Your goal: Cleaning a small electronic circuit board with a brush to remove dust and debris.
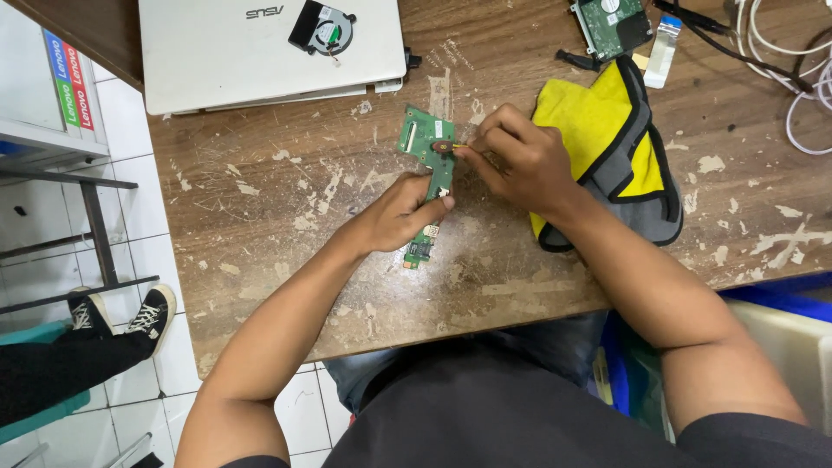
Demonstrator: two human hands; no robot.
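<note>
From the head camera, looking straight down, a worn wooden table (277,217) with flaking pale patches carries the work. The left hand (403,212) is closed around the lower half of a narrow green circuit board (431,165), thumb and fingers pinching its edge so that the board stands slightly off the table surface, its long axis running away from the person. The board's wider upper end shows a white connector and a dark round part; its lower end, below the hand, carries small metal ports.

The right hand (520,160) is curled tight, its fingertips pinched on a small thin tool (458,147) with a yellowish tip, which touches the board at the round part. What kind of tool it is cannot be told.

Just beside the right wrist lies a yellow cloth bag (607,130) with grey and black trim. At the table's far left edge sits a closed white laptop (243,52), bottom side up, with a small black cooling fan (322,28) lying on it. Further right, at the top edge, are a bare hard drive (611,24), a flat ribbon cable (663,48), and white cables (802,61).

On the tiled floor at left, another person's black-and-white sneakers (121,314) show.
</note>
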